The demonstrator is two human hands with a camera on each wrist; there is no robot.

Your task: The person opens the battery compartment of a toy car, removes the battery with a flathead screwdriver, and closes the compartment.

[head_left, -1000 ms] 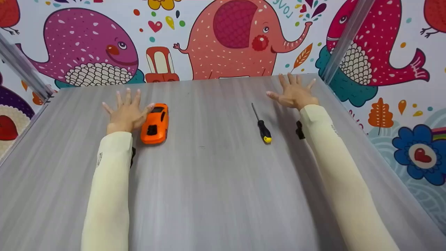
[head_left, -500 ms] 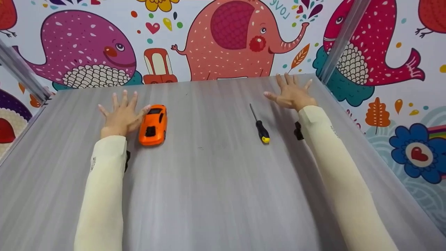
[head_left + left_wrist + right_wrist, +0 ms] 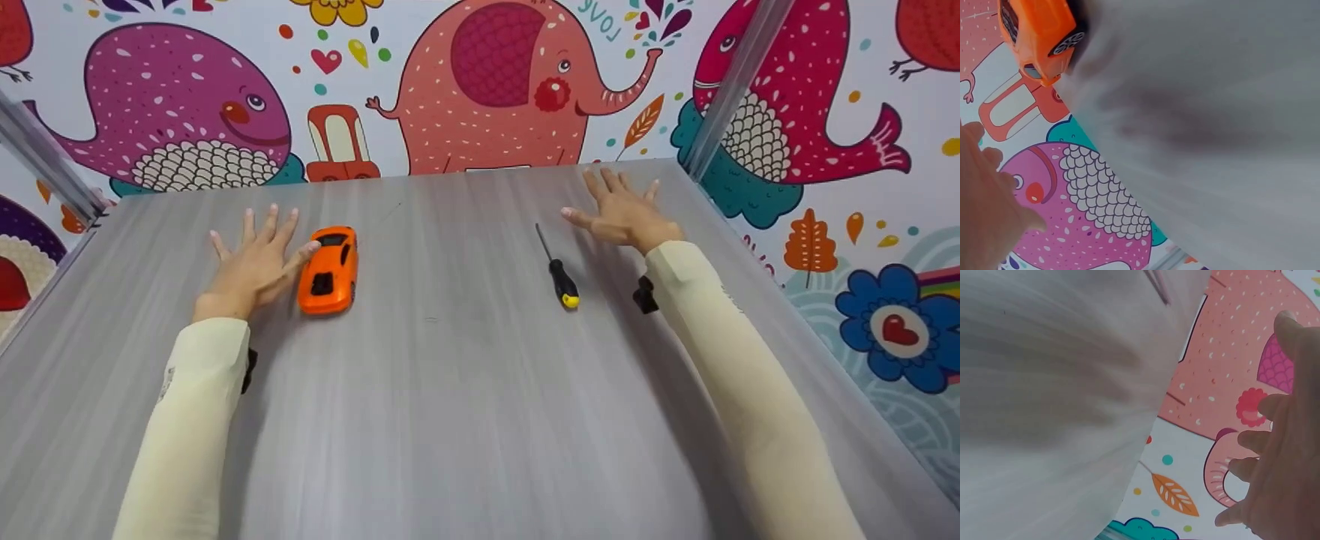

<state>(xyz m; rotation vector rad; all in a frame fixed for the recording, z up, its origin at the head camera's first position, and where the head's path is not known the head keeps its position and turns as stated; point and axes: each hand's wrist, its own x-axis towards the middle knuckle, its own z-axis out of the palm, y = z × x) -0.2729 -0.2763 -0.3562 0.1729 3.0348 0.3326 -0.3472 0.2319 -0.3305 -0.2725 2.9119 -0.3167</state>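
Note:
In the head view my left hand [image 3: 255,268] is held over the left of the table with its fingers spread, holding nothing. Its thumb overlaps the side of an orange toy car [image 3: 328,271]; the left wrist view has the car [image 3: 1044,31] at the top left, apart from the hand [image 3: 988,211]. On the right, my right hand [image 3: 621,214] also spreads its fingers and holds nothing. To its left lies a screwdriver [image 3: 562,283] with a black and yellow handle, its shaft pointing to the back. Only the screwdriver's shaft end [image 3: 1159,287] shows in the right wrist view.
The grey table [image 3: 435,405] runs back to a wall panel [image 3: 495,90] printed with cartoon animals. Metal posts [image 3: 739,90] stand at the table's back corners. A small black device [image 3: 645,295] is worn at the right wrist.
Both hands have drawn back a little toward the person, the left one also slightly leftward. The car and the screwdriver stay where they lie; the head view has shifted slightly.

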